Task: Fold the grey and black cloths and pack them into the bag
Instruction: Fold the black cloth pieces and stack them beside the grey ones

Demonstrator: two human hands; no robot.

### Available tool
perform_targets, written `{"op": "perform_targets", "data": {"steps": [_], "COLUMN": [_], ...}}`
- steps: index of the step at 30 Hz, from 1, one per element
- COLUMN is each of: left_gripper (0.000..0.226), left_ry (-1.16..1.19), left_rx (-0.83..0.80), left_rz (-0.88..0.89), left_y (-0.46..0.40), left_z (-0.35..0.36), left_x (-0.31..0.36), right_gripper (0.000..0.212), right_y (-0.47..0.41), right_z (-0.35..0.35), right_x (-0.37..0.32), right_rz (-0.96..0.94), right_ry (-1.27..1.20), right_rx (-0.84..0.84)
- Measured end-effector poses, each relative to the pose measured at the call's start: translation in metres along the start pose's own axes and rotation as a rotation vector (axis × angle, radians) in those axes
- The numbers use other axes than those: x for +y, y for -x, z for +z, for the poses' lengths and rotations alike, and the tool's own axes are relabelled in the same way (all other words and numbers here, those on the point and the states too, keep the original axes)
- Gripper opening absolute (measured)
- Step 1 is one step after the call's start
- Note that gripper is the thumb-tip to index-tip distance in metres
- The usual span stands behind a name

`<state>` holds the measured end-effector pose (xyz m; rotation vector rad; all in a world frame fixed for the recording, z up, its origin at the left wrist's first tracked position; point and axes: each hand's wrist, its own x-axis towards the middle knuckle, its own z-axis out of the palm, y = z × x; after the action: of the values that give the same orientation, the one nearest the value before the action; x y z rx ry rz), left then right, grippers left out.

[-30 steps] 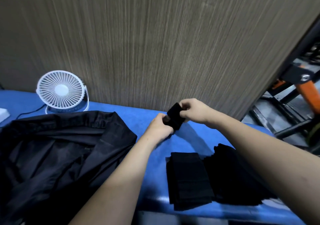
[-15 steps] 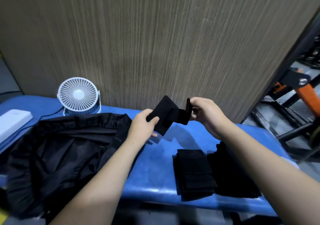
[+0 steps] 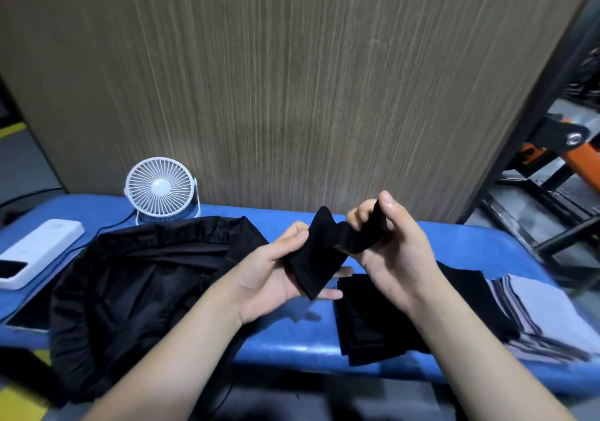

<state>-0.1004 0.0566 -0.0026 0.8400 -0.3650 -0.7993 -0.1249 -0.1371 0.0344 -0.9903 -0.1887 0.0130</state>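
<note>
We hold a black cloth (image 3: 328, 252) above the counter (image 3: 292, 349), its length running between our left hand (image 3: 285, 278) and right hand (image 3: 386, 242), each grip clamped on one end. The bag (image 3: 139, 284) lies left of the cloth, nearer our left hand.

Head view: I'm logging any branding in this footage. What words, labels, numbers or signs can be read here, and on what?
None can be read.
White power bank: faint marks on its top, too blurred to read.
White fan: no visible label.
Black cloth held in both hands, black bag, grey cloths: no print visible.
</note>
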Motion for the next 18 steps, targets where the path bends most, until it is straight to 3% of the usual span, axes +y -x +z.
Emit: {"op": "perform_targets", "data": {"steps": [2, 12, 15, 18], "left_gripper": [0.014, 0.039, 0.048, 0.028], "left_ry": [-0.004, 0.021, 0.026, -0.108], "left_rx": [0.008, -0.002, 0.083, 0.255], "left_rz": [0.017, 0.061, 0.044, 0.075], "left_y": [-0.003, -0.013, -0.017, -0.021], "left_z": [0.003, 0.008, 0.009, 0.007], "left_x": [-0.002, -0.003, -0.004, -0.010], "right_gripper": [0.031, 0.033, 0.030, 0.023], "right_y": [0.004, 0.003, 0.005, 0.008], "right_z": [0.002, -0.010, -0.010, -0.008], "right_x": [0.003, 0.001, 0.001, 0.003], "right_rz": [-0.028, -0.036, -0.052, -0.138], "right_ry": [-0.015, 0.026, 0.075, 0.332], "right_rx": [0.008, 0.024, 0.010, -0.006]}}
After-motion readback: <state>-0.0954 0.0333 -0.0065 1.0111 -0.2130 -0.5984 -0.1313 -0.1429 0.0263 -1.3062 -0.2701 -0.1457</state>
